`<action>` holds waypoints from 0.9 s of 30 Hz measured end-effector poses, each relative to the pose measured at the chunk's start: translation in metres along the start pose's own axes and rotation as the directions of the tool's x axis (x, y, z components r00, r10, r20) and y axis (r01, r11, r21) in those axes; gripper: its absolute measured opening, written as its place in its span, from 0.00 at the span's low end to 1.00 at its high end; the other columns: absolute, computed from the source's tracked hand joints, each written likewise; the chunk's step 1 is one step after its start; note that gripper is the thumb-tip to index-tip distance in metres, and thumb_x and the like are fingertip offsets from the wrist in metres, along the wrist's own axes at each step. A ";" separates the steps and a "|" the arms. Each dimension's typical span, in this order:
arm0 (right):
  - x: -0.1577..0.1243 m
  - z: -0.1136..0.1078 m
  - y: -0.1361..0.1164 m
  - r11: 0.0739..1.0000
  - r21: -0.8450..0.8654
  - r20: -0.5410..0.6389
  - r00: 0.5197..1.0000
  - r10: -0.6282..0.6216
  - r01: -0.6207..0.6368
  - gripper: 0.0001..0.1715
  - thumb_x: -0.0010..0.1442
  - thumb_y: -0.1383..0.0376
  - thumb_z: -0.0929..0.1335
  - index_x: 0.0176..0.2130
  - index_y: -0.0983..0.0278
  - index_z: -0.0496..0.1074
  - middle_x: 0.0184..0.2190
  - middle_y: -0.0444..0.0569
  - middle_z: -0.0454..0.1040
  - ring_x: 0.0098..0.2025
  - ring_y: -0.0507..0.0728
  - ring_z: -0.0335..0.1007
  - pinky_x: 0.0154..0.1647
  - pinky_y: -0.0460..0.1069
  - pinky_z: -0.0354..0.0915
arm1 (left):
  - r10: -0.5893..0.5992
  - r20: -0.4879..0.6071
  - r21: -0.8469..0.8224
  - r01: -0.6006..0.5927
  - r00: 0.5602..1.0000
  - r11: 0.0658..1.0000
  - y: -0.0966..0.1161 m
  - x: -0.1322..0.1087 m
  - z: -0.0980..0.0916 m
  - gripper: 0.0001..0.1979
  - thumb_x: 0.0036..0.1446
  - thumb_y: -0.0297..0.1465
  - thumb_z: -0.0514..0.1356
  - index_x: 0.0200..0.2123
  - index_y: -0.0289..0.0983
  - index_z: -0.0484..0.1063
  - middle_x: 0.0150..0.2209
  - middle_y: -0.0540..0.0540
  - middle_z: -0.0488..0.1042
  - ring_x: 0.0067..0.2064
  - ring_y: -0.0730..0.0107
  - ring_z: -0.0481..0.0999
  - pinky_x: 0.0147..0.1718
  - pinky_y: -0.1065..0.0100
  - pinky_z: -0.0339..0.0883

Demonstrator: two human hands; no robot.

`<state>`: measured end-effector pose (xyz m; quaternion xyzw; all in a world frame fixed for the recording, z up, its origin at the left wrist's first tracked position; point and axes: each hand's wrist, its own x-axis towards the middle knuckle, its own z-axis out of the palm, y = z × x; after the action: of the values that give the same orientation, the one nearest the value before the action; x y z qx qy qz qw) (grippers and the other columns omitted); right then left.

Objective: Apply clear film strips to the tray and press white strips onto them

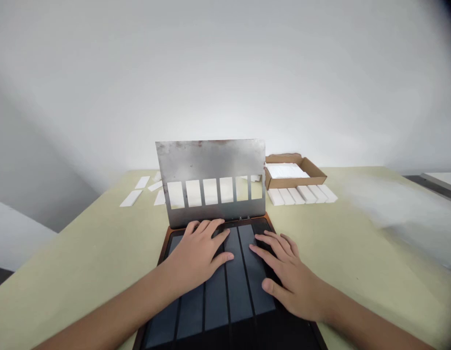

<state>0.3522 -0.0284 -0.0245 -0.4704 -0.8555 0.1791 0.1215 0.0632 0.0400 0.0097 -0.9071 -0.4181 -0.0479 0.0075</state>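
Observation:
A black board with a brown rim (166,243) lies in front of me, with several dark blue-grey rectangular strips (216,301) side by side on it. Along its far edge a metal plate (210,160) with a row of rectangular windows stands upright on small hinges (244,218). My left hand (201,253) rests palm down over the upper left strips, fingers spread and holding nothing. At the right side of the board, my right hand (287,272) has its fingers apart, fingertips on or just above the rightmost strip. Both forearms cross the board's near corners.
Behind on the right sits an open cardboard box (291,183) holding white cards (285,170). Several stacks of white cards (301,194) stand in a row before it. Loose white cards (131,198) lie at the back left of the yellowish table (82,253). A white wall (225,73) rises behind.

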 end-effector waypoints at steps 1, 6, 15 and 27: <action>0.000 0.001 0.000 1.000 0.000 -0.001 1.000 -0.001 0.001 0.39 0.74 0.45 0.62 0.76 0.52 0.52 0.77 0.52 0.49 0.79 0.70 0.35 0.77 0.74 0.38 | 0.000 -0.006 -0.001 0.000 1.000 1.000 0.000 0.000 0.000 0.28 0.73 0.50 0.54 0.66 0.42 0.72 0.68 0.38 0.67 0.65 0.43 0.69 0.61 0.44 0.59; -0.001 0.002 0.001 1.000 0.003 -0.018 1.000 0.001 -0.001 0.39 0.75 0.46 0.62 0.77 0.49 0.49 0.77 0.51 0.49 0.79 0.69 0.35 0.77 0.74 0.39 | -0.021 -0.044 -0.007 0.020 0.999 1.000 -0.015 -0.009 -0.013 0.28 0.73 0.52 0.53 0.65 0.43 0.73 0.68 0.39 0.68 0.64 0.43 0.70 0.60 0.45 0.63; -0.004 -0.002 0.000 0.965 -0.153 0.019 0.977 -0.212 0.212 0.40 0.72 0.42 0.63 0.76 0.39 0.47 0.80 0.46 0.38 0.80 0.76 0.30 0.72 0.82 0.41 | -0.038 -0.173 -0.069 0.026 0.984 0.997 -0.093 -0.102 -0.008 0.25 0.75 0.41 0.54 0.72 0.56 0.59 0.71 0.46 0.62 0.69 0.49 0.64 0.65 0.48 0.62; -0.002 -0.001 -0.001 0.940 -0.221 0.068 0.966 -0.250 0.259 0.45 0.69 0.37 0.64 0.76 0.42 0.48 0.80 0.47 0.31 0.79 0.79 0.32 0.72 0.81 0.44 | -0.102 -0.234 -0.180 0.060 0.967 0.982 -0.105 -0.109 0.022 0.21 0.75 0.37 0.52 0.68 0.53 0.67 0.70 0.47 0.63 0.68 0.53 0.64 0.65 0.52 0.63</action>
<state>0.3525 -0.0303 -0.0233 -0.3629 -0.9263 0.0714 0.0720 -0.0847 0.0270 -0.0247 -0.8739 -0.4451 -0.1943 -0.0217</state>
